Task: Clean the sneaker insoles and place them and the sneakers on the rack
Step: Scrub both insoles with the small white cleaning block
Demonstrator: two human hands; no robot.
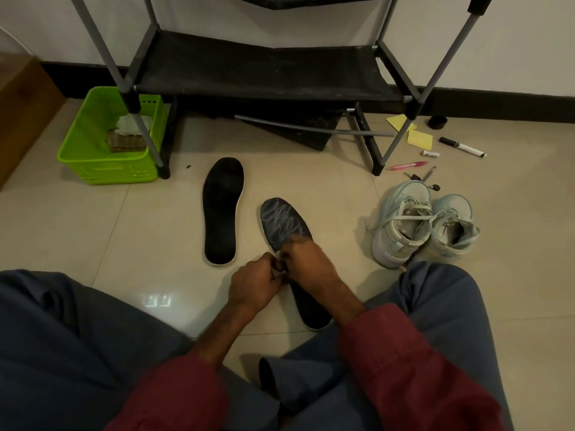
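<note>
Two dark insoles lie on the tiled floor. The left insole [222, 209] is plain black and nothing touches it. The right insole [284, 222] shows pale wet streaks over its toe half. My right hand [306, 259] lies across its middle with fingers curled down; what is under them is hidden. My left hand [255, 284] pinches that insole's left edge, right against the right fingers. A pair of pale mint sneakers [401, 225] stands to the right, laces loose. The black rack [264, 70] stands ahead, its low shelf bare.
A green basket [93, 163] holding a crumpled tissue and a brown pad sits at the rack's left leg. Yellow notes [418, 140], a marker [463, 147], a pink pen [407, 165] and keys lie right of the rack. My knees frame the near floor.
</note>
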